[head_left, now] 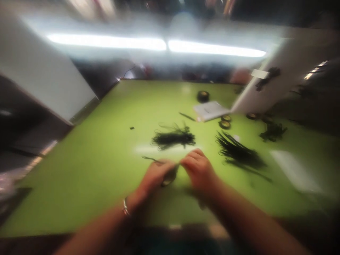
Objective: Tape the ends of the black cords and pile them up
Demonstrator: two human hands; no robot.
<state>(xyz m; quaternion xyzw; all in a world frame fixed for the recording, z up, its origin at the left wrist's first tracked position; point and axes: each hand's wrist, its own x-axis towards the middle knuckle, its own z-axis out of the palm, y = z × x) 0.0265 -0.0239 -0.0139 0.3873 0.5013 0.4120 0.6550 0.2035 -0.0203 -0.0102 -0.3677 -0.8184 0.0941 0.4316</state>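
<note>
My left hand [157, 174] is closed around a roll of black tape [169, 177] with a pale core, hanging below the fingers. A thin black cable [150, 158] with a looped end also sticks out leftward from under the thumb of this hand. My right hand [198, 168] is closed in a pinch, its fingertips almost meeting the left ones at a thin dark strip; blur hides whether that is tape or cable. Beyond both hands lies a bundle of black cables [172, 137]. A second black bundle [240, 151] rests to the right of my right hand.
On the green table [106, 170] lie a white booklet [211, 111], a dark pen [187, 116], several tape rolls [203, 96] and a small black piece [132, 128]. More black cables [273, 132] and a clear strip [294, 171] lie rightward. White panels [50, 63] flank the table.
</note>
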